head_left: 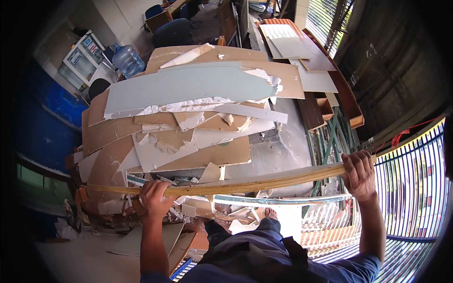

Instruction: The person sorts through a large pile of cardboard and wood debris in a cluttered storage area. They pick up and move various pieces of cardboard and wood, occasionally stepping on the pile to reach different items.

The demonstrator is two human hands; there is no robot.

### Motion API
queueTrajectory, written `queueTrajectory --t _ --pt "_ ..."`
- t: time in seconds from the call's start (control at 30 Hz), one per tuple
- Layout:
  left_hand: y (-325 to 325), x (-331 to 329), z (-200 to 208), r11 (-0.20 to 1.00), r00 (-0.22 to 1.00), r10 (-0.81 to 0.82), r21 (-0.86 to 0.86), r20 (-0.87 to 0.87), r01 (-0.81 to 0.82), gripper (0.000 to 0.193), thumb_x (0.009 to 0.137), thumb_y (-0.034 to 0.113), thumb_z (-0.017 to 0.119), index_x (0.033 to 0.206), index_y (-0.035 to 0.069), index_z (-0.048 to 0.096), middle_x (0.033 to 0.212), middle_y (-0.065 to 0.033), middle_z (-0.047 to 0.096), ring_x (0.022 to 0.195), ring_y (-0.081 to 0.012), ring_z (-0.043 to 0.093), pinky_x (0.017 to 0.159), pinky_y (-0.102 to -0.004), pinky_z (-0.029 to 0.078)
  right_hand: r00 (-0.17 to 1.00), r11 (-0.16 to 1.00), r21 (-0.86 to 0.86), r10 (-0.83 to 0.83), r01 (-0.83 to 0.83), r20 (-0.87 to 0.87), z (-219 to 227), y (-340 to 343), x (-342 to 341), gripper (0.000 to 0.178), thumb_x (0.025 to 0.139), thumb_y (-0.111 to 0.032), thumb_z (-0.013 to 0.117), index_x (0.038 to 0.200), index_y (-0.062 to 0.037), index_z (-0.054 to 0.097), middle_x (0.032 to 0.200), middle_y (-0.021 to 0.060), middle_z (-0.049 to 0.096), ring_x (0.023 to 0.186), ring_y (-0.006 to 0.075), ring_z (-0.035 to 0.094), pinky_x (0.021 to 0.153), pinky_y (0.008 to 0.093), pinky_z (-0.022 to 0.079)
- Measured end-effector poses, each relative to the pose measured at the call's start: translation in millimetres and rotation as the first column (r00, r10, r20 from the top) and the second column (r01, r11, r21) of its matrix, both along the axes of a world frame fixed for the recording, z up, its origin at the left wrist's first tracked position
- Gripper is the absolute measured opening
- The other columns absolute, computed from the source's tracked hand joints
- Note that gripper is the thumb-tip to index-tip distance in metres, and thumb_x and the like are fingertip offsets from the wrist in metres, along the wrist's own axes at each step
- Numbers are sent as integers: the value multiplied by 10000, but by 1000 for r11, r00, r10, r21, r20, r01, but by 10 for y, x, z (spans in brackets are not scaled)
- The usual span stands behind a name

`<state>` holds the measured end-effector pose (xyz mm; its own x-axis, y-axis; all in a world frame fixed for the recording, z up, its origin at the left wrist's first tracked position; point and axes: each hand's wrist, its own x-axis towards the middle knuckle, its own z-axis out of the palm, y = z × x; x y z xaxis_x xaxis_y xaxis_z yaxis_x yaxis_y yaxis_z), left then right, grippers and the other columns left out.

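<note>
A long wooden board (259, 183), seen mostly by its rough yellowish edge, spans the view in front of my body. Near its left part, my left hand (155, 197) is closed around it. My right hand (359, 175) grips the other end, fingers curled over the top and the wrist higher than the left one. The board slopes slightly up to the right. Beyond it lies a heap of broken panel pieces, with a pale green sheet (188, 87) on top and brown sheets (219, 153) beneath. The palm sides of both hands are hidden.
A large blue water bottle (128, 60) stands at the far left beside a white cabinet (85, 59). White panels (302, 47) are stacked at the back right. Striped metal bars (410, 188) line the right side. Rubble (188, 210) lies around my feet.
</note>
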<state>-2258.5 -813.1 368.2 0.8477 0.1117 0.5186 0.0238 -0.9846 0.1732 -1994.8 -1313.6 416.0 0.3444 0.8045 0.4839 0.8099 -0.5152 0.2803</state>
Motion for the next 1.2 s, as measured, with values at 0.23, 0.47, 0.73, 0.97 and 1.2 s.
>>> queueTrajectory --t 0.23,0.47,0.73,0.97,1.2 --pt "-594 841 409 968 976 -200 137 -87 211 427 543 74 836 939 79 677 814 -72 637 753 -299 609 700 -414 479 786 674 418 -583 609 -206 -1097 -801 -870 719 955 -319 636 1527 -71 277 1534 271 320 1441 472 276 1150 592 248" --pt "-1147 1455 825 897 931 -353 249 -95 365 638 572 95 824 1197 110 700 769 -71 568 715 -290 579 667 -412 456 135 238 60 -313 969 -940 -2662 -752 -2145 789 939 -291 655 1532 2 225 1569 341 178 1452 502 219 1170 541 248" --pt "-1936 2025 1306 750 807 -541 297 -237 590 654 598 133 840 1234 142 692 766 -38 568 720 -254 603 677 -379 489 513 217 540 -706 813 -489 -1653 -1221 -1890 1163 750 -488 832 1565 -34 137 1607 284 140 1500 462 110 1189 584 180" --pt "-2787 1948 1697 574 663 -703 344 -258 743 653 559 213 882 1186 130 721 700 4 531 636 -188 574 581 -334 433 413 399 139 -767 906 -491 -245 -2286 -1798 1081 516 -167 897 1473 -67 406 1403 178 517 1375 412 401 1186 541 275" --pt "-3421 2164 2291 362 511 -834 491 -209 792 563 581 276 853 1118 141 750 649 10 490 574 -166 551 516 -323 406 485 268 464 -750 844 -450 -372 -2816 -2417 497 549 22 805 968 -22 543 1045 142 608 1013 354 579 882 437 452"
